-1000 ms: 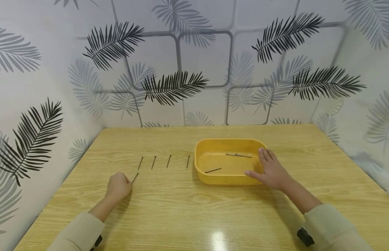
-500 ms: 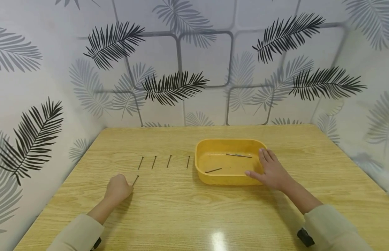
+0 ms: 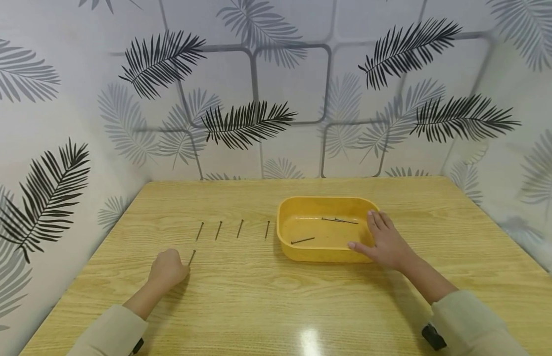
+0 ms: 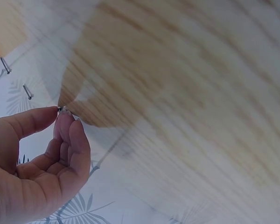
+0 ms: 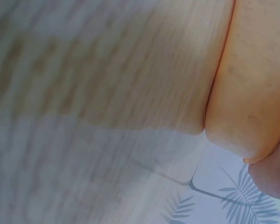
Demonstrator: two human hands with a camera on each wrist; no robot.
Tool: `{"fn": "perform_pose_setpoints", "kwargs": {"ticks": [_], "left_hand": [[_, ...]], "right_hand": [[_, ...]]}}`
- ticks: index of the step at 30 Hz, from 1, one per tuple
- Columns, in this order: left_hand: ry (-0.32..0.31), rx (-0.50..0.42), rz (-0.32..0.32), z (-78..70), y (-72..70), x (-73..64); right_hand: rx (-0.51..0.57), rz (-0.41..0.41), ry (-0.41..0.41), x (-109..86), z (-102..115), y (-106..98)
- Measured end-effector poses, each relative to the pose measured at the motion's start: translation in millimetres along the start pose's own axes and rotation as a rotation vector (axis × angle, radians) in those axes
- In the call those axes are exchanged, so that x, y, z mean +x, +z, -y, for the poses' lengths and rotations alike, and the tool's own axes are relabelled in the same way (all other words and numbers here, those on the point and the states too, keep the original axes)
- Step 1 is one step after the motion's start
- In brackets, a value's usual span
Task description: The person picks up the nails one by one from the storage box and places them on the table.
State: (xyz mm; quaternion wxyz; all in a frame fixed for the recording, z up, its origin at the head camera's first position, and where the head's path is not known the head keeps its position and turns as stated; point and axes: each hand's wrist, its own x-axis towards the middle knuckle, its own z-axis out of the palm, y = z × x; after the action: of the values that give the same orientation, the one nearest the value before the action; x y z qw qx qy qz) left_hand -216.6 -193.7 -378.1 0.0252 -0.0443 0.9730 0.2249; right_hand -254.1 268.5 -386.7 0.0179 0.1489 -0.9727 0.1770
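My left hand pinches a dark nail between thumb and fingertips, low over the wooden table; the nail's head end points away and slightly right. In the left wrist view, only a small bit of this nail shows at the fingertips. Beyond the hand, several similar nails lie spaced out in a row, all slanting the same way. My right hand rests on the right end of a yellow plastic bin, fingers straight over the rim and thumb at its front edge. Three nails lie inside the bin.
The table has a light wood grain and meets a leaf-patterned wall at its far edge. The bin stands just right of the row's last nail.
My left hand has shifted slightly toward me with the nail, which now stands more upright in the head view. My right hand and the bin stay put.
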Motion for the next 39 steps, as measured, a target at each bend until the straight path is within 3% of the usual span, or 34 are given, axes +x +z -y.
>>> {"fn": "perform_pose_setpoints", "kwargs": {"ticks": [29, 34, 39], "left_hand": [[0.012, 0.004, 0.004, -1.5, 0.0, 4.1], [-0.013, 0.022, -0.013, -7.3, -1.4, 5.9], [0.008, 0.022, -0.047, -10.9, -0.7, 6.9]], "right_hand": [[-0.009, -0.011, -0.009, -0.3, 3, -2], [-0.017, -0.016, -0.008, 0.1, 2, -2], [-0.012, -0.015, -0.006, -0.1, 2, -2]]}}
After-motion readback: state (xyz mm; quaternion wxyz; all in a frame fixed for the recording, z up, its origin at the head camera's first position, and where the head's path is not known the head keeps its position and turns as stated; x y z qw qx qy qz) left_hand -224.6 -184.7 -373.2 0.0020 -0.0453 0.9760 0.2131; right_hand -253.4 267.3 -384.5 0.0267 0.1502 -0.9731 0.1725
